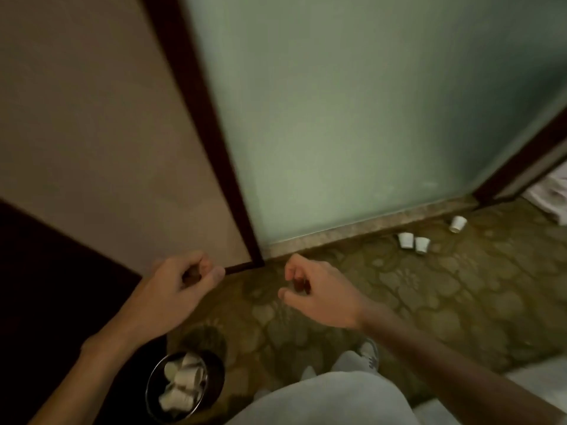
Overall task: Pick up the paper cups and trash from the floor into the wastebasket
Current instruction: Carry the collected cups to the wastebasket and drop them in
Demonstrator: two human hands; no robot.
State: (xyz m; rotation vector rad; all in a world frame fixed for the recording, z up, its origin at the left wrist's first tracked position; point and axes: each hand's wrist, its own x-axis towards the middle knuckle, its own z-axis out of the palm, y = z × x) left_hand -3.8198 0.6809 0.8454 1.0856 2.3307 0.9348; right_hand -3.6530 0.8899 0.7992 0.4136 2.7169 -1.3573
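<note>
Three white paper cups lie on the patterned carpet along the door sill: two side by side [405,240] [421,245] and a third [458,223] further right. The round dark wastebasket [152,378] stands at the lower left, holding several white cups [184,383]. My left hand [178,289] floats above and beyond the basket, fingers loosely curled, holding nothing. My right hand [319,292] is level with it, also loosely curled and empty. Both hands are well short of the floor cups.
A frosted glass door [352,133] in a dark wooden frame rises ahead, with a beige wall to its left. A dark piece of furniture [46,286] fills the left side. White fabric [549,197] lies at the far right. My grey trousers and a shoe [368,352] show below.
</note>
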